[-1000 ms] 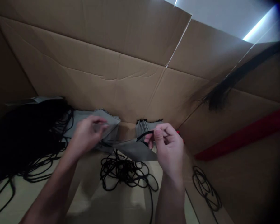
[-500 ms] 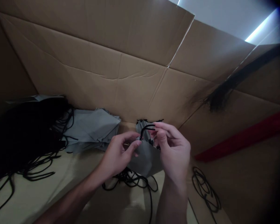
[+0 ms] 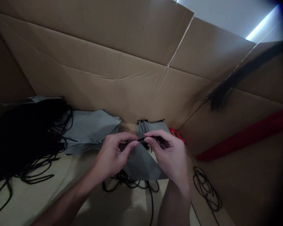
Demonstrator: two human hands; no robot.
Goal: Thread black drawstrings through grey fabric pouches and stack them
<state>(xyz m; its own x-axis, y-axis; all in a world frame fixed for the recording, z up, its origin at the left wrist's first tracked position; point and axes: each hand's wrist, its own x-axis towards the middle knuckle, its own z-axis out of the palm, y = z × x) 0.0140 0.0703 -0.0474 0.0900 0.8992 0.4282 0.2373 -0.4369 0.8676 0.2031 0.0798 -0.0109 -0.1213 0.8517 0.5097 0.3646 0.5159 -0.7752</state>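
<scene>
- Cardboard box walls rose on the far side and the right, with flaps folded out and pale light beyond them.
- Fingertips of the left hand and of the right hand met at the middle, narrowly pinching a short black cord from both sides.
- Left hand was curled, its back up and its wrist angled in from the near left; right hand was curled too, its forearm rising from the near side.
- Grey fabric piece hung just under the hands, touching the cord's end.
- Grey fabric stack stood just beyond the fingertips, black ends showing along its top.
- Larger grey fabric pile lay to the left, beside a heap of black cords.
- Tangled black cord lay below the hands on the pale cardboard floor.
- Red object sat by the far right corner, near a red strip; a coil of black cord lay nearer.
</scene>
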